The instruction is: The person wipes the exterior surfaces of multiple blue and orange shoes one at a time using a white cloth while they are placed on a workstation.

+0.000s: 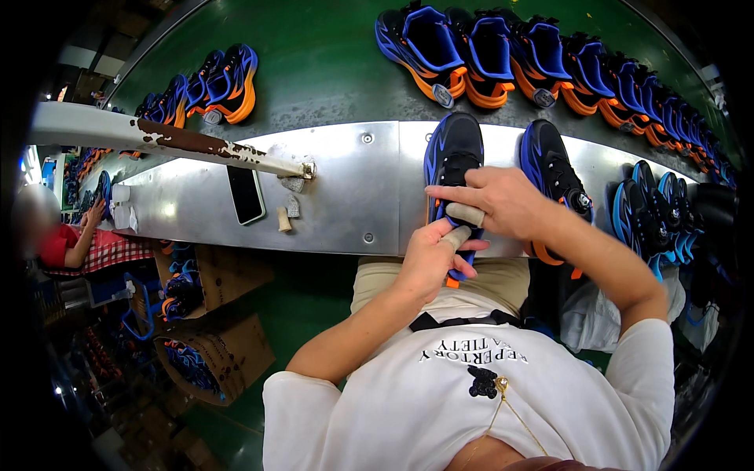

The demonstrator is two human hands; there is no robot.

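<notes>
1. Head view, hands: both of the person's hands meet over a blue and black shoe (453,161) that lies on the metal shelf (345,196) straight ahead of the body, toe pointing away. The right hand (496,206) lies across the shoe's middle, fingers curled narrow and closed onto it, with a taped finger (465,214) laid flat. The left hand (428,255) grips the near end of the same shoe from below, its taped finger (455,238) pressed against the upper.
2. Head view, beside the shoe: a second blue and black shoe (552,177) lies just to the right on the shelf, apart from both hands. More shoes of the same colours are bunched at the shelf's right end (652,212).
3. Head view, shelf to the left: a dark phone (245,194) lies flat, well apart from the hands, with small pale scraps (288,206) near it, under a rusty white bar (181,140).
4. Head view, beyond the shelf: a green conveyor belt (314,71) carries a row of blue and orange shoes (503,55) on the right and another group (212,86) on the left.
5. Head view, lower left: cardboard boxes (212,345) with shoes inside stand on the floor, and another person in a red top (67,239) sits at the far left.
</notes>
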